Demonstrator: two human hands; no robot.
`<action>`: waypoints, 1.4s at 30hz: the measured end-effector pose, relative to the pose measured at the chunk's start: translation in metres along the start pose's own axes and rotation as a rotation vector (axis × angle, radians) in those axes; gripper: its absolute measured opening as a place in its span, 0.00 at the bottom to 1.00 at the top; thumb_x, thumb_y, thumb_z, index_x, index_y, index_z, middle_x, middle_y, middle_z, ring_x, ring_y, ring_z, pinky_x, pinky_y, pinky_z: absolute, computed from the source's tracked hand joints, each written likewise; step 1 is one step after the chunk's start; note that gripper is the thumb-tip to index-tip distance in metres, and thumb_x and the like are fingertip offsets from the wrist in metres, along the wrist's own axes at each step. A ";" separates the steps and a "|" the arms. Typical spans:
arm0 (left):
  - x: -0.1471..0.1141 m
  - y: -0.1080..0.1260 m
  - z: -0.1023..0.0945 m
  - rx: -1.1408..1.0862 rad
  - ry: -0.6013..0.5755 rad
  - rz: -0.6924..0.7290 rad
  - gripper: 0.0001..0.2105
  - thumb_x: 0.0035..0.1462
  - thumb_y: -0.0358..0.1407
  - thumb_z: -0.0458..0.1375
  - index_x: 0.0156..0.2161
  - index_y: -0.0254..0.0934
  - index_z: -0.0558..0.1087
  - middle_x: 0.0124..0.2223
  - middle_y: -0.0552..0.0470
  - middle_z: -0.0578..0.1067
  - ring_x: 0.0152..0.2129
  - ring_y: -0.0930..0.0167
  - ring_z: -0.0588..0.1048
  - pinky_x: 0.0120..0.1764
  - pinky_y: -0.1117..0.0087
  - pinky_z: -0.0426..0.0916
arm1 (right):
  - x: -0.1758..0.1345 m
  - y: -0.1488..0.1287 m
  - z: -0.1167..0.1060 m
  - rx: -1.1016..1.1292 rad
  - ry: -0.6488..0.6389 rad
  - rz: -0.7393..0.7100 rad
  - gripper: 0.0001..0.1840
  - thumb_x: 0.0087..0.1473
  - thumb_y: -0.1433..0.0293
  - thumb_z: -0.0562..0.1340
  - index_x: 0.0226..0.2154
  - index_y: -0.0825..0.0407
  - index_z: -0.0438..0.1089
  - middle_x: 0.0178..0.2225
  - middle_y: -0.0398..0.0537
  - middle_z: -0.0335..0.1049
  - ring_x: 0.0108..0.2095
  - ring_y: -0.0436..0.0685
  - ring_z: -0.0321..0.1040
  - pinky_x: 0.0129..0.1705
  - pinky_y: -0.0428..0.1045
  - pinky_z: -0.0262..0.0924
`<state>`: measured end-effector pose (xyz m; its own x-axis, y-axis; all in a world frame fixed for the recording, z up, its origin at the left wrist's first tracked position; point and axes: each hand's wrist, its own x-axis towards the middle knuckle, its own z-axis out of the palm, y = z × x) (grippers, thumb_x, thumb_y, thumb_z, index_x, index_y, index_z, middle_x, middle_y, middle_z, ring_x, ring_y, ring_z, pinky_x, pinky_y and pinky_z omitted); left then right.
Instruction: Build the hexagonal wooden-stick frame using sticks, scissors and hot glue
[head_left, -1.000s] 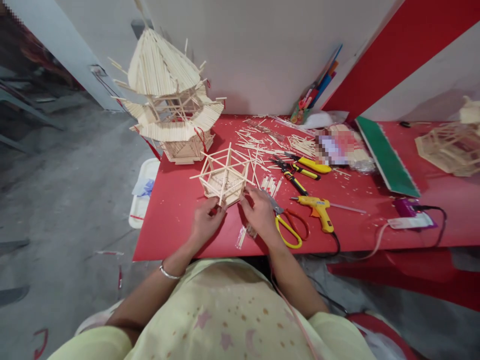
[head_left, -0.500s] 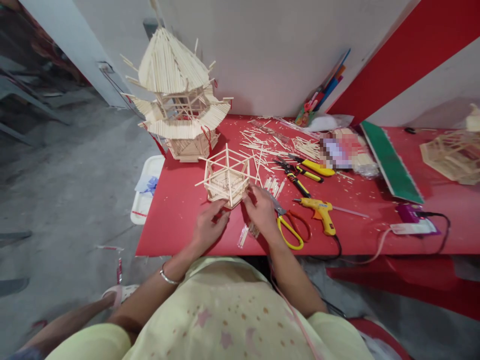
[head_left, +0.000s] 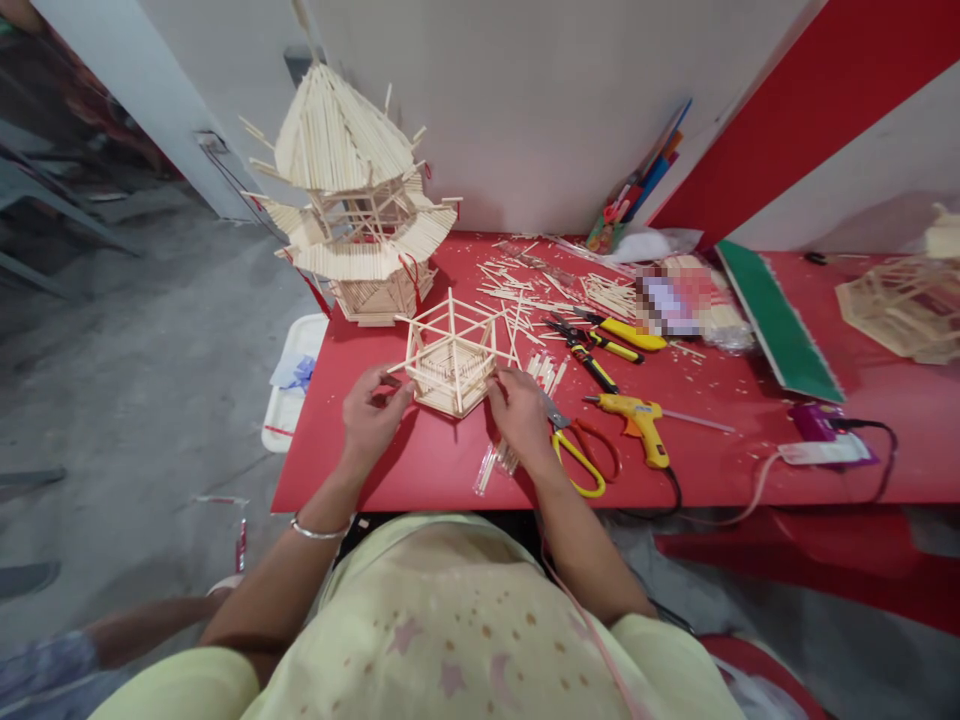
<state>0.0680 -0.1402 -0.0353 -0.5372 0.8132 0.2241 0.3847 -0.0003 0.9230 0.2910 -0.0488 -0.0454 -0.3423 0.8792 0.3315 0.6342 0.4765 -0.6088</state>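
Observation:
A small six-sided stick frame (head_left: 453, 372) stands on the red table between my hands, with spoke-like sticks meeting over its middle. My left hand (head_left: 373, 418) pinches its left edge, thumb in front and fingers behind. On the opposite side, my right hand (head_left: 519, 412) has its thumb and fingers against the lower right edge. Small packs of sticks (head_left: 495, 467) in clear plastic lie beneath and beside my right wrist. Scissors (head_left: 579, 462) with yellow and orange handles rest just to the right of that hand.
Behind the frame rises a stick pagoda model (head_left: 352, 200). Loose sticks (head_left: 517, 290), pliers (head_left: 589, 355), a yellow cutter (head_left: 626, 331) and a corded glue gun (head_left: 636, 425) spread rightward. Beyond are a green board (head_left: 781, 320) and another stick model (head_left: 900, 305). A person's arm shows lower left.
My left hand has shifted left and up from the frame's front corner to its left side. My right hand stays at the right edge. The frame has barely moved.

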 end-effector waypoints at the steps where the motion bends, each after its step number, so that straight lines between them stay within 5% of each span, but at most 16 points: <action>1: 0.000 0.000 0.001 -0.009 -0.019 -0.007 0.16 0.58 0.42 0.67 0.50 0.37 0.80 0.37 0.52 0.78 0.25 0.75 0.73 0.28 0.74 0.72 | 0.001 0.000 -0.001 -0.009 -0.007 0.003 0.13 0.68 0.68 0.56 0.42 0.50 0.77 0.49 0.55 0.79 0.50 0.63 0.73 0.56 0.57 0.64; 8: -0.013 0.001 0.008 0.005 -0.014 0.066 0.11 0.61 0.41 0.65 0.45 0.40 0.83 0.39 0.50 0.83 0.30 0.71 0.78 0.32 0.70 0.75 | 0.012 0.002 -0.003 0.067 -0.023 0.021 0.14 0.68 0.67 0.53 0.37 0.50 0.73 0.36 0.51 0.76 0.38 0.59 0.71 0.44 0.52 0.64; 17: -0.025 -0.001 0.013 0.070 -0.037 0.255 0.08 0.64 0.38 0.63 0.45 0.42 0.84 0.41 0.48 0.85 0.35 0.68 0.81 0.40 0.65 0.77 | 0.011 0.008 0.001 0.191 -0.015 0.012 0.21 0.67 0.68 0.54 0.57 0.54 0.72 0.56 0.60 0.76 0.55 0.62 0.73 0.59 0.57 0.66; 28: -0.029 0.002 0.013 0.199 -0.045 0.441 0.08 0.64 0.33 0.63 0.47 0.39 0.82 0.42 0.47 0.84 0.36 0.68 0.82 0.42 0.66 0.77 | -0.009 0.006 -0.009 0.207 0.021 0.016 0.22 0.67 0.67 0.56 0.59 0.48 0.73 0.55 0.54 0.77 0.56 0.61 0.74 0.60 0.57 0.67; 34: -0.021 0.006 0.008 0.259 0.098 0.649 0.16 0.59 0.32 0.68 0.53 0.41 0.78 0.49 0.44 0.79 0.41 0.66 0.80 0.40 0.66 0.78 | -0.017 0.004 -0.010 0.258 0.048 0.021 0.20 0.65 0.69 0.57 0.56 0.49 0.75 0.55 0.53 0.78 0.55 0.60 0.74 0.60 0.58 0.67; 42: -0.015 0.005 0.012 0.195 -0.018 0.763 0.25 0.62 0.26 0.64 0.62 0.46 0.74 0.58 0.44 0.79 0.52 0.64 0.80 0.53 0.60 0.78 | -0.021 -0.003 -0.013 0.352 -0.001 0.057 0.17 0.65 0.66 0.60 0.54 0.48 0.75 0.54 0.54 0.78 0.55 0.61 0.74 0.60 0.59 0.68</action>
<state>0.0875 -0.1454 -0.0380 -0.0601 0.6382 0.7675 0.7678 -0.4618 0.4441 0.3051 -0.0690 -0.0410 -0.3141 0.9043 0.2890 0.3743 0.3977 -0.8377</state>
